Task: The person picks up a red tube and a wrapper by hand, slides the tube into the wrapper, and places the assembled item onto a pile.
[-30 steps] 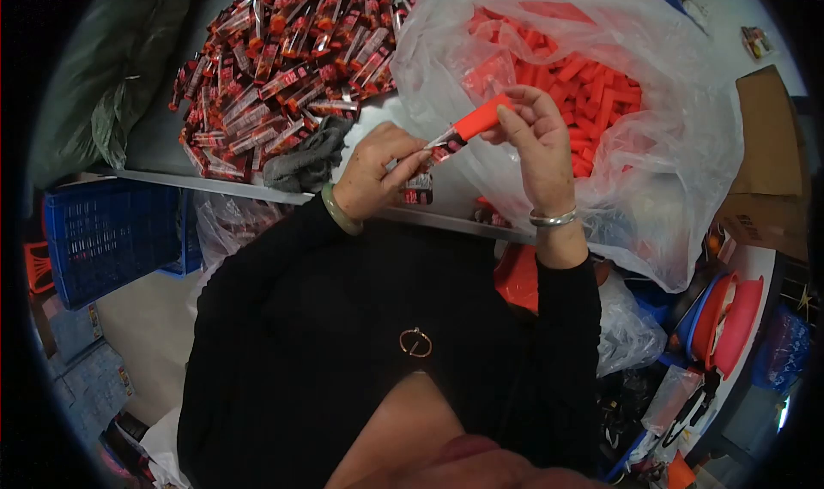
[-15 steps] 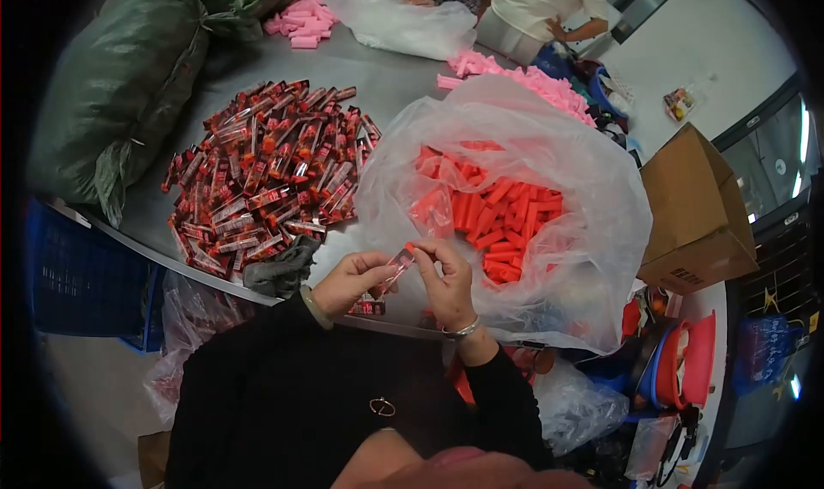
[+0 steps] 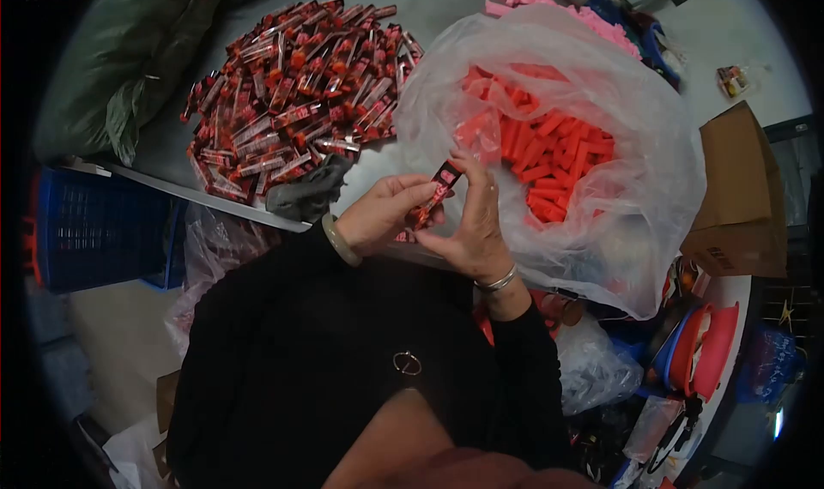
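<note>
My left hand (image 3: 388, 214) and my right hand (image 3: 471, 225) meet over the table's near edge, both gripping one small clear printed packet (image 3: 436, 192) with a red piece inside. The packet stands tilted between my fingertips. Just beyond my right hand a large clear plastic bag (image 3: 652, 172) lies open, filled with loose orange-red sticks (image 3: 554, 154). Farther left on the grey table (image 3: 172, 146) lies a heap of several packed red sticks (image 3: 296, 86).
A grey cloth (image 3: 305, 196) lies at the table edge near my left wrist. A green sack (image 3: 112, 60) is at the far left, a blue crate (image 3: 90, 227) below the table, a cardboard box (image 3: 738, 189) at right, pink sticks (image 3: 584, 21) at the far side.
The orange-red stick that stuck out of the packet a second ago now sits fully inside it. My hands have stayed together while the view tilted up and back down.
</note>
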Tool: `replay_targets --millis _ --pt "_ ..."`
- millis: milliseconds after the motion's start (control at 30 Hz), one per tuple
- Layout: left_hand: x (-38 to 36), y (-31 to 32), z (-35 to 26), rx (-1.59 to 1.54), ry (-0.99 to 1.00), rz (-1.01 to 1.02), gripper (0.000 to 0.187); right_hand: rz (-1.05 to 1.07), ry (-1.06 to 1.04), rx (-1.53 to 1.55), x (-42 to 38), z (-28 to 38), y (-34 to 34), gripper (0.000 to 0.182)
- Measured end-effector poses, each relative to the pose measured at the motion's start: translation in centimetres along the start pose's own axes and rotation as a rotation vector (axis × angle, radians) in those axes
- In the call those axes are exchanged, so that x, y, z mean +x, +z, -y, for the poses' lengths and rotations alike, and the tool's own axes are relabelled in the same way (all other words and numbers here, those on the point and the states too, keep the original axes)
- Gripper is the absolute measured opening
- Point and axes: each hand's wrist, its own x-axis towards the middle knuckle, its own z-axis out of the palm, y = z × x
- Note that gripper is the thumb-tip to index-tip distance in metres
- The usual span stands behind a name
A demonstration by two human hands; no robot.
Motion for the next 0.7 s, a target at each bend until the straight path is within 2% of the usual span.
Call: replay_targets --millis 167,700 --pt "-0.48 0.48 -0.6 0.005 -0.032 0.018 0.028 0.005 -0.019 0.108 -0.11 -0.01 0.09 0.093" --pt "-0.65 0.27 -0.3 0.013 0.003 0.059 0.027 -0.004 -0.065 0.148 -0.43 -0.02 0.23 0.098"
